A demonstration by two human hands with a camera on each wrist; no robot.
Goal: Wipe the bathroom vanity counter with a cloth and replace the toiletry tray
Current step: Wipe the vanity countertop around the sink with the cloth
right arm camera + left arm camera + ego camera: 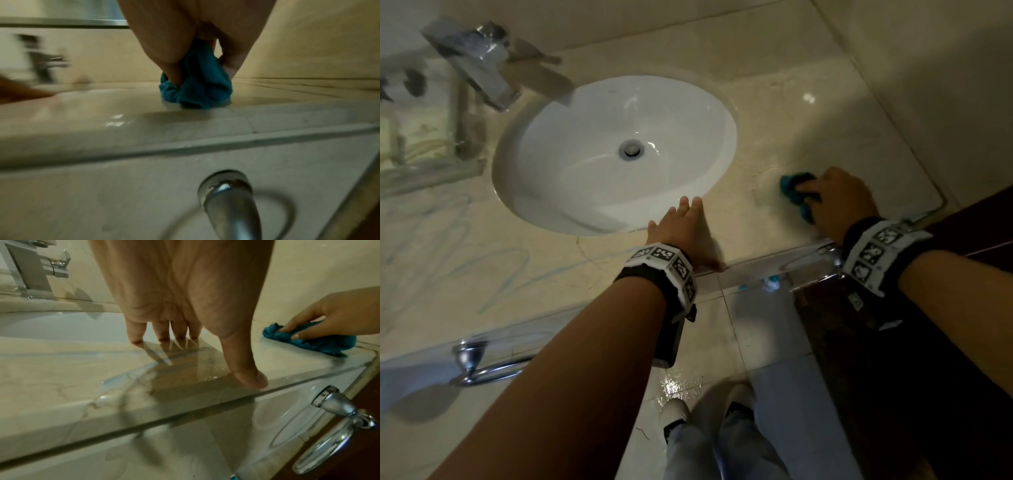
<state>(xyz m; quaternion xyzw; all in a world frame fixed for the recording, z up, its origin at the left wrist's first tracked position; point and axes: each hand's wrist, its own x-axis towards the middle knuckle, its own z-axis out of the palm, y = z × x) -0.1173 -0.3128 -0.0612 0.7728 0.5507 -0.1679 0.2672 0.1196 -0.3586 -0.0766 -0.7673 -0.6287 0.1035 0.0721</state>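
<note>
bare left hand [685, 233] lies flat with straight fingers on the glossy beige marble vanity counter [808, 137], just beside the front rim of the white oval sink [585, 144]; to its right, well apart, the right hand [839, 198] clutches a crumpled teal cloth [796, 192] pressed onto the counter near its front right corner

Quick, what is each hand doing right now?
Left hand: open, fingers straight, resting on the counter by the sink.
Right hand: gripping the blue cloth against the counter.
</note>
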